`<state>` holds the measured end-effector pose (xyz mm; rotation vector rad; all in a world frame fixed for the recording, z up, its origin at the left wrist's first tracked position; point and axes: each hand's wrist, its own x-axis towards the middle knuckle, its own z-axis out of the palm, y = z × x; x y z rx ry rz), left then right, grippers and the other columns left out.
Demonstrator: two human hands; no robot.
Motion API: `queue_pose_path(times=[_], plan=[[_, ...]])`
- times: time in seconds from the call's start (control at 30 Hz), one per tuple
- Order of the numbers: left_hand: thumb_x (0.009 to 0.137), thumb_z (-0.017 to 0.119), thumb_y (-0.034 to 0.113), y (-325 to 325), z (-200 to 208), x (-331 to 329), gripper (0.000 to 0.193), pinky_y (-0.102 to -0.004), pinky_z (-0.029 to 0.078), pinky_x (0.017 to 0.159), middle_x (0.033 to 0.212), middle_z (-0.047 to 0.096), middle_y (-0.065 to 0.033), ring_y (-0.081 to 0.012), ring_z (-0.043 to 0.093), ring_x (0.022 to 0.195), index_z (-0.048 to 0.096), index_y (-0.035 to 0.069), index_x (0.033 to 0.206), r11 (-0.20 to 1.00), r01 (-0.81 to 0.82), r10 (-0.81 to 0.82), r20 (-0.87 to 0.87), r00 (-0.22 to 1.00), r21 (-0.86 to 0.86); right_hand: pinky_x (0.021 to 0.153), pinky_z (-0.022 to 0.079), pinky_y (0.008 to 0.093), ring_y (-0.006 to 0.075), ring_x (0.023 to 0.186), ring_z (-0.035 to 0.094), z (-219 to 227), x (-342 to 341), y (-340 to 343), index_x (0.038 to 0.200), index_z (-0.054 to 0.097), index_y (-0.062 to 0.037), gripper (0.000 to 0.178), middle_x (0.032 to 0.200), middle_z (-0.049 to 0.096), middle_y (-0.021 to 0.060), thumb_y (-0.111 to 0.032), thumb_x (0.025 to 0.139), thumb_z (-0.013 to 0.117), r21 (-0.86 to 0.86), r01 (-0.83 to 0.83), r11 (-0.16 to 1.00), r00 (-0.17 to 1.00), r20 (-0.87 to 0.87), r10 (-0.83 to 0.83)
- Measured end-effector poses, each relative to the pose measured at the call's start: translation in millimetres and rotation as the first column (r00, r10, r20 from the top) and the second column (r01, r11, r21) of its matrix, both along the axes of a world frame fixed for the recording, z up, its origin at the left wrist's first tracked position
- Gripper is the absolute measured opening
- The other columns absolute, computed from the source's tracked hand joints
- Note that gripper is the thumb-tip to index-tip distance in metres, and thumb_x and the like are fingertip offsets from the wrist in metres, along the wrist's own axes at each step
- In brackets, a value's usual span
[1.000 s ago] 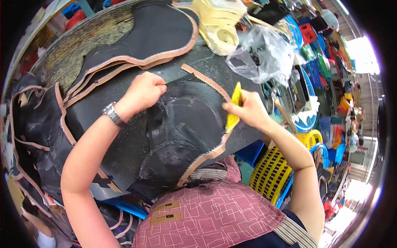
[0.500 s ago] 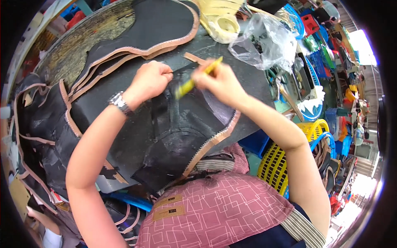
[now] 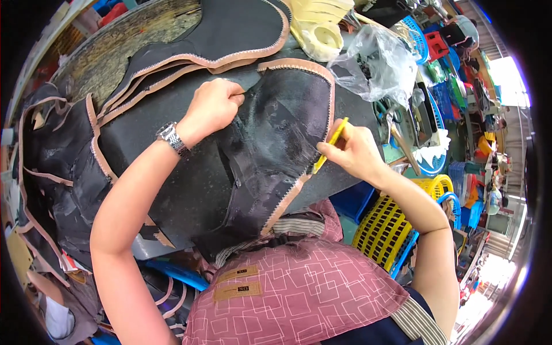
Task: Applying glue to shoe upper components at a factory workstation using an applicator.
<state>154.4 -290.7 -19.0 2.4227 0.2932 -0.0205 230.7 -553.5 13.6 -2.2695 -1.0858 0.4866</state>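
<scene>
A black, boot-shaped sheet of material (image 3: 282, 118) lies on the dark tabletop in front of me, its outer edge lined with a tan, zigzag-stitched border. Its middle has a wet-looking, streaky sheen. My left hand (image 3: 213, 106), with a metal watch on the wrist, pinches the sheet's upper left edge between thumb and fingers. Closed around a flat yellow brush (image 3: 332, 144), my right hand (image 3: 357, 152) is at the sheet's right side. The brush's lower end meets the stitched border where it curves inward; the bristles are hardly visible.
Similar tan-edged black pieces (image 3: 236, 29) are stacked at the far side, and more (image 3: 63, 155) lie at the left. A pale yellow tub (image 3: 321, 41) and a clear plastic bag (image 3: 376, 63) stand far right. Yellow baskets (image 3: 379, 230) sit below the table's right edge.
My right hand has moved the brush rightward and down, from the sheet's middle to its right border. The sheet's upper part now lies spread out to the right. My left hand stays nearly in place.
</scene>
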Motion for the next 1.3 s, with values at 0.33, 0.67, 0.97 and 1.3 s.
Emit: queue_pose_path(times=[0.33,0.67,0.97,1.3], plan=[[0.076,0.056,0.016,0,-8,-3,0.018,-0.0375,0.046,0.070,0.080,0.062,-0.0160,-0.0309,0.061,0.078,0.065,0.006,0.087,0.988,-0.113,0.117,0.031,0.993,-0.100,0.053,0.044,0.0346,0.0225,0.054,0.056,-13,13,-4,0.074,0.050,-0.0052,0.025,0.060,0.055,0.0095,-0.025,0.072,0.064,0.161,-0.060,0.985,0.998,-0.014,0.064],[0.080,0.058,0.018,1,39,-71,0.017,-0.0328,0.045,0.063,0.077,0.062,-0.0144,-0.0275,0.059,0.070,0.061,0.003,0.088,0.984,-0.029,0.080,0.289,0.954,-0.178,0.049,0.035,0.0228,0.0089,0.054,0.044,5,14,-16,0.066,0.049,-0.0046,0.012,0.059,0.048,-0.0002,-0.013,0.065,0.058,0.139,0.135,0.981,0.978,-0.178,-0.109],[0.087,0.056,0.022,246,217,-180,0.031,-0.0206,0.038,0.082,0.095,0.060,-0.0015,-0.0076,0.051,0.090,0.058,-0.002,0.106,0.882,-0.470,0.437,0.384,0.814,-0.007,0.056,0.041,0.0213,0.0089,0.061,0.050,8,58,13,0.084,0.052,-0.0057,0.018,0.076,0.060,0.0054,-0.024,0.083,0.053,0.504,0.370,0.781,0.866,-0.492,-0.092],[0.065,0.070,0.013,96,53,4,0.059,-0.0413,0.030,0.101,0.126,0.041,-0.0178,-0.0342,0.036,0.120,0.046,0.008,0.119,0.787,0.172,-0.412,0.297,0.862,0.593,0.059,0.043,0.0211,0.0081,0.063,0.053,15,91,25,0.094,0.052,-0.0042,0.020,0.081,0.061,0.0063,-0.023,0.088,0.053,0.610,0.374,0.698,0.914,-0.372,-0.164]])
